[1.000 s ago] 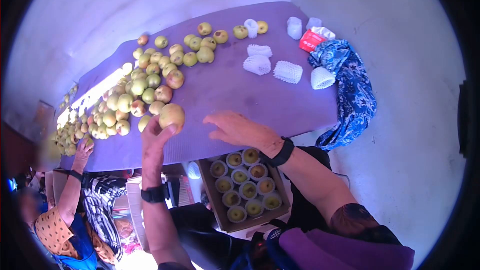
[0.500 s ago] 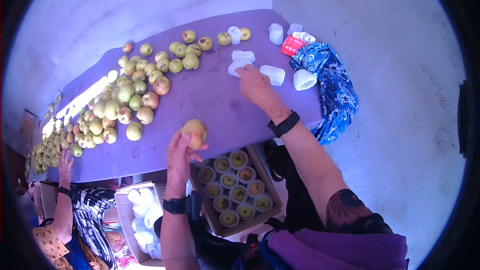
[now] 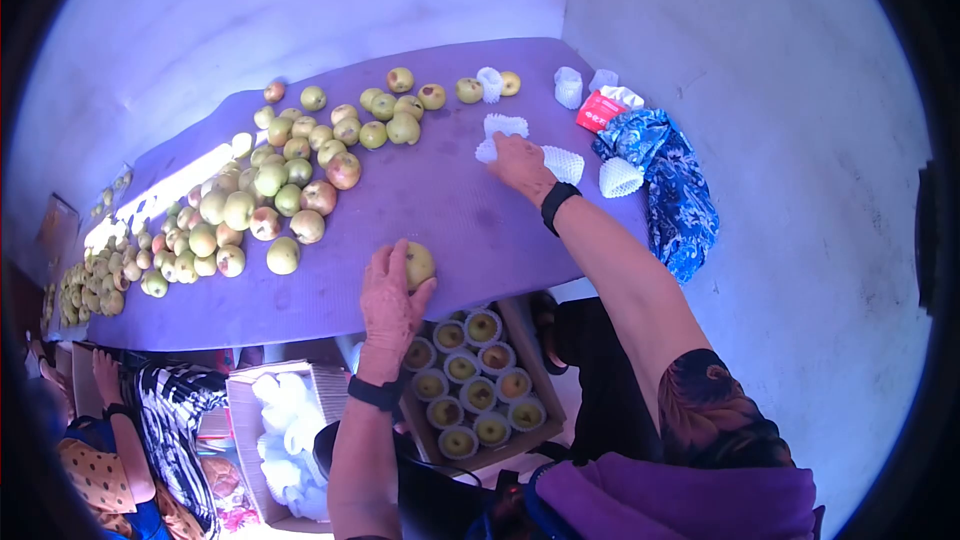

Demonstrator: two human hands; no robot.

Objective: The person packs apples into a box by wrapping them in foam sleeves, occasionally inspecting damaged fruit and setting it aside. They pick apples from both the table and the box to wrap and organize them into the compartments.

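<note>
A yellow-green apple [image 3: 420, 266] is in my left hand [image 3: 390, 302], whose thumb and fingers curve round it over the front part of the table. Further back, my right hand [image 3: 522, 166] has its fingertips closed on a white foam net sleeve [image 3: 486, 151], which the fingers partly cover. Just behind these fingers lies a second foam net [image 3: 507, 125]. Right beside the hand is another foam net [image 3: 564, 165]. Below the table edge, an open carton [image 3: 548, 390] holds several apples, each seated in a white foam net.
A big heap of apples [image 3: 270, 180] covers the table's left side. Further right are a red packet [image 3: 598, 112], a blue patterned cloth [image 3: 682, 200] and an upright foam net [image 3: 568, 88]. A box of white foam nets [image 3: 290, 430] stands below, near a co-worker's hand [image 3: 106, 376].
My left hand has turned palm-down with the apple and moved slightly right. My right hand stays at the foam nets. The co-worker's hand has dropped from the table edge.
</note>
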